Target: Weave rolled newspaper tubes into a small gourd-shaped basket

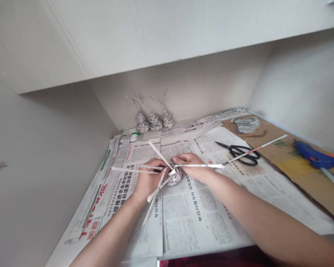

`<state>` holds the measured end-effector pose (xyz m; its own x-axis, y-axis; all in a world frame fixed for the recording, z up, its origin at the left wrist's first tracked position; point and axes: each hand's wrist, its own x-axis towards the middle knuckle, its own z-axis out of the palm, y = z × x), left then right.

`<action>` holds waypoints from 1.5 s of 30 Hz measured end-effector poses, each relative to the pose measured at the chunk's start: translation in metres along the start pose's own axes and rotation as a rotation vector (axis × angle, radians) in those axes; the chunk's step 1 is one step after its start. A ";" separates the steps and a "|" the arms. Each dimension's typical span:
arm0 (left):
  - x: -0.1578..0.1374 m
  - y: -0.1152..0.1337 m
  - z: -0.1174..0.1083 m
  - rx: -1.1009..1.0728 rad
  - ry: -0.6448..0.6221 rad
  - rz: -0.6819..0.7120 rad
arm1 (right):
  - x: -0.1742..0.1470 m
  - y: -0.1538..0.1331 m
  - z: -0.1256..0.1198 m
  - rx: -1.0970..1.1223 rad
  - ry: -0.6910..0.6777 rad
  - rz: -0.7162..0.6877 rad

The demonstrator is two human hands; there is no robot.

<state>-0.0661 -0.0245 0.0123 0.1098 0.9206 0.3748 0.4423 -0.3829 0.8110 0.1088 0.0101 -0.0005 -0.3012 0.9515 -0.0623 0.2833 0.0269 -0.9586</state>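
Between my two hands is a small round woven paper piece (174, 178), its newsprint-patterned body showing beneath them. Rolled paper sticks (159, 152) fan out from its top in several directions. My left hand (149, 178) is closed around the left side of the piece and the sticks there; its fingertips are partly hidden. On the other side, my right hand (192, 165) has its thumb and fingers pinched at the base of the sticks. One long stick runs right from under that hand, and another reaches up over the scissors (243, 152).
Three finished-looking woven paper gourds (156, 121) stand at the back wall. A bundle of paper sticks (203, 120) lies beside them. Newspaper (183, 226) covers the table. At right, cardboard (284, 159) carries a blue glue gun (317, 154) and a crumpled grey piece (247, 124).
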 end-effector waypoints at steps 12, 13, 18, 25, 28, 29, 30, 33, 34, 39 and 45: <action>-0.002 -0.005 0.003 -0.057 0.011 -0.117 | -0.012 -0.012 0.003 -0.106 0.192 -0.195; -0.001 -0.004 0.003 -0.060 0.013 -0.133 | -0.015 -0.014 0.001 -0.199 0.220 -0.242; -0.001 -0.005 0.004 -0.081 0.019 -0.172 | -0.024 -0.020 -0.004 -0.460 0.240 -0.507; 0.000 -0.006 0.001 -0.049 -0.040 -0.068 | -0.028 -0.022 -0.001 -0.405 0.153 -0.442; 0.001 -0.003 0.000 0.025 -0.033 0.006 | -0.027 -0.022 -0.001 -0.369 0.138 -0.352; 0.002 -0.002 0.000 0.030 -0.016 0.013 | -0.026 -0.022 -0.002 -0.344 0.124 -0.320; 0.002 -0.002 -0.001 0.023 -0.006 0.018 | -0.024 -0.021 -0.002 -0.302 0.105 -0.288; 0.003 -0.003 0.000 -0.026 -0.018 0.002 | -0.018 -0.017 -0.007 -0.104 0.012 -0.177; 0.003 -0.004 0.000 -0.047 -0.026 -0.013 | -0.015 -0.015 -0.009 -0.049 -0.027 -0.143; 0.002 -0.009 0.000 -0.087 0.014 -0.088 | -0.008 -0.011 -0.019 -0.007 -0.171 -0.185; 0.001 -0.011 0.002 -0.080 0.055 -0.094 | -0.012 -0.014 -0.012 -0.117 -0.027 -0.280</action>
<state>-0.0696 -0.0194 0.0027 0.0210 0.9478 0.3183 0.3755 -0.3025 0.8761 0.1191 0.0016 0.0166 -0.4063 0.8935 0.1913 0.2880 0.3239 -0.9012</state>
